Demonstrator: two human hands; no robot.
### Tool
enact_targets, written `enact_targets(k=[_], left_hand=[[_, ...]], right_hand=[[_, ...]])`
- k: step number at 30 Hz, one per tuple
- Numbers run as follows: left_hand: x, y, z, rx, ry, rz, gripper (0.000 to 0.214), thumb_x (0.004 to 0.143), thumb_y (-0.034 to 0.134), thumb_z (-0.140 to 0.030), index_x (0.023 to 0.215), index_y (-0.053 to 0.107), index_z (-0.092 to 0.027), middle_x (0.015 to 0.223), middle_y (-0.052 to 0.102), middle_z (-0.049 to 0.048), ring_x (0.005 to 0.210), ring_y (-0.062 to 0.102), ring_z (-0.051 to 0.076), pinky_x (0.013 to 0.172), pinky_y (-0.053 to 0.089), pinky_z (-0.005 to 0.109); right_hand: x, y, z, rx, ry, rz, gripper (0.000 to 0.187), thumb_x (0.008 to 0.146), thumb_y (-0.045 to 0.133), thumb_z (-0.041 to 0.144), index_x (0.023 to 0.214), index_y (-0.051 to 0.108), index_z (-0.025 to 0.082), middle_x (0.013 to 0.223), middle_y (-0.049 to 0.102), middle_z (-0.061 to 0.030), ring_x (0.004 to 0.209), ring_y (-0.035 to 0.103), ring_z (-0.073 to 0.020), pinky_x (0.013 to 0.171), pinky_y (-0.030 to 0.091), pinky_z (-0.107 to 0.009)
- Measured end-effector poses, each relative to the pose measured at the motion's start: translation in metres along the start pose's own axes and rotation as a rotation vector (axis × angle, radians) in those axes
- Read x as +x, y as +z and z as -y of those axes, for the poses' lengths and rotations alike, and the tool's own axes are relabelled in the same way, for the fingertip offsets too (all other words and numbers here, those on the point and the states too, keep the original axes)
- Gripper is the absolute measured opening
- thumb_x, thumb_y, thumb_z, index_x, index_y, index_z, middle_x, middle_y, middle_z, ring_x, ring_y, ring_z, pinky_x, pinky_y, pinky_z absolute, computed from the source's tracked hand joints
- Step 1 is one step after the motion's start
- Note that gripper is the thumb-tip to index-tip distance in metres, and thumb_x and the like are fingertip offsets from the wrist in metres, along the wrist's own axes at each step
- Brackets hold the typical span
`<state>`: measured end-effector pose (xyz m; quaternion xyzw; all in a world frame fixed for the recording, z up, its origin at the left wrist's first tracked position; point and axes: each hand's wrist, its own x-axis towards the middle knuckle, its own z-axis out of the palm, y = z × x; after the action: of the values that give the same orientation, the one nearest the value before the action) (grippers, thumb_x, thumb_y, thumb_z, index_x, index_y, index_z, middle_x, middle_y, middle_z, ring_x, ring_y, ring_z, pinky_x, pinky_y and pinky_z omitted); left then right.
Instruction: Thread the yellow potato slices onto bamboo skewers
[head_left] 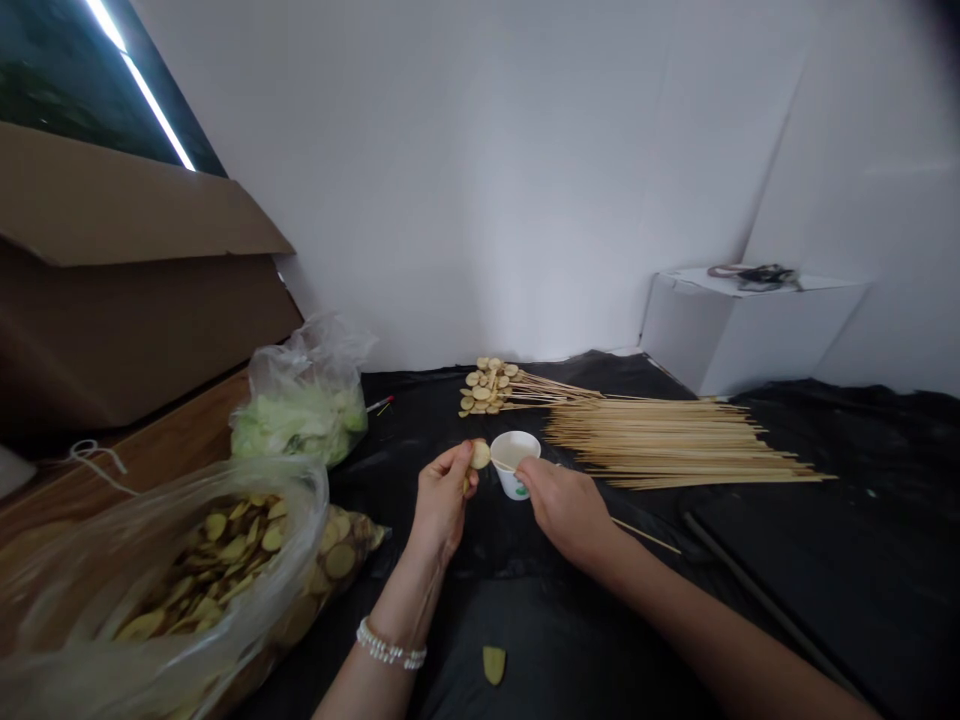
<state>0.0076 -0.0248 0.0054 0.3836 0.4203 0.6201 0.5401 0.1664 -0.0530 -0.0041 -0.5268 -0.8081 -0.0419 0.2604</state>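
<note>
My left hand (441, 497) is closed in a pinch on a round potato slice (480, 454), held up just left of a small white paper cup (515, 462). My right hand (564, 505) is closed on a thin bamboo skewer (641, 536); the stick runs from behind the hand towards the slice, its tip close to the slice's edge. Both hands hover over a black sheet (540, 610) that covers the table. A bead bracelet circles my left wrist.
A clear bag of potato slices (217, 560) lies at the near left, a bag of green leaves (300, 415) behind it. Finished potato skewers (487, 386) and a heap of bare skewers (667, 440) lie beyond the cup. One loose slice (493, 663) lies near me. A cardboard box (127, 290) stands left, a white box (742, 325) right.
</note>
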Motion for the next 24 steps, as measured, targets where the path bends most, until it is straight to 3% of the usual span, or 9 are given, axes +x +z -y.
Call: enact_targets(k=[5,9,17,24], left_hand=[[0.0023,-0.0028,-0.0012,-0.051,0.054,-0.049,0.035,0.059,0.079,-0.041,0.073,0.072,-0.01,0.049,0.048,-0.0026,0.045,0.034,0.003,0.04,0.02,0.016],[0.0025,-0.0031,-0.0007,-0.061,0.043,-0.063,0.035,0.058,0.08,-0.041,0.07,0.07,-0.01,0.048,0.048,-0.0029,0.044,0.034,0.003,0.04,0.021,0.016],[0.0004,-0.0016,-0.0006,-0.014,0.044,-0.068,0.038,0.057,0.08,-0.044,0.07,0.07,-0.01,0.047,0.048,-0.0029,0.044,0.034,0.003,0.041,0.021,0.017],[0.0024,-0.0041,-0.0032,-0.025,0.088,-0.108,0.037,0.058,0.079,-0.044,0.068,0.069,-0.01,0.048,0.048,-0.003,0.045,0.035,0.003,0.042,0.022,0.018]], right_hand=[[-0.0019,0.0017,-0.0001,0.018,-0.058,-0.175,0.02,0.096,0.04,0.025,0.085,0.055,0.018,0.081,0.061,-0.0031,0.074,0.055,-0.0148,0.064,0.032,-0.025],[-0.0035,0.0026,0.0002,-0.059,-0.1,-0.245,0.026,0.096,0.037,0.021,0.077,0.056,0.018,0.075,0.06,-0.0033,0.07,0.053,-0.0155,0.062,0.029,-0.027],[-0.0039,0.0048,0.0022,-0.037,-0.026,-0.093,0.024,0.096,0.039,0.021,0.081,0.057,0.018,0.073,0.063,-0.0014,0.063,0.055,-0.0129,0.057,0.026,-0.027],[-0.0032,0.0024,0.0009,0.003,-0.081,-0.173,0.024,0.097,0.038,0.025,0.086,0.058,0.018,0.08,0.061,-0.0033,0.073,0.055,-0.014,0.063,0.032,-0.025]])
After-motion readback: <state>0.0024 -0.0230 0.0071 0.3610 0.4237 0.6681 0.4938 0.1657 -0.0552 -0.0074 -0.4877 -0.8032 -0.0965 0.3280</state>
